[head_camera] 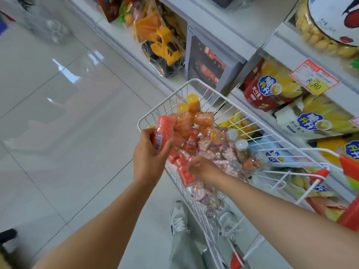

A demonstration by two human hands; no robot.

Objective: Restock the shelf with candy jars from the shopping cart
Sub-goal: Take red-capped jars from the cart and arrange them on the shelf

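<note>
A white wire shopping cart (165,105) holds several candy jars: orange ones with yellow lids (193,105), red ones (191,141) and pinkish ones with white lids (240,146). My left hand (149,152) grips a red candy jar (163,134) lifted above the cart's left rim. My right hand (202,167) reaches down into the cart, its fingers curled around another red jar (184,171) lying among the others. How firmly it holds that jar is unclear.
White shelves (242,53) run along the right, with a yellow toy truck (163,49), a boxed toy (207,66), chip bags (272,86), a price tag (313,78) and a cookie tub (328,28). Glossy tiled floor (68,113) lies to the left. My shoes (177,216) stand beside the cart.
</note>
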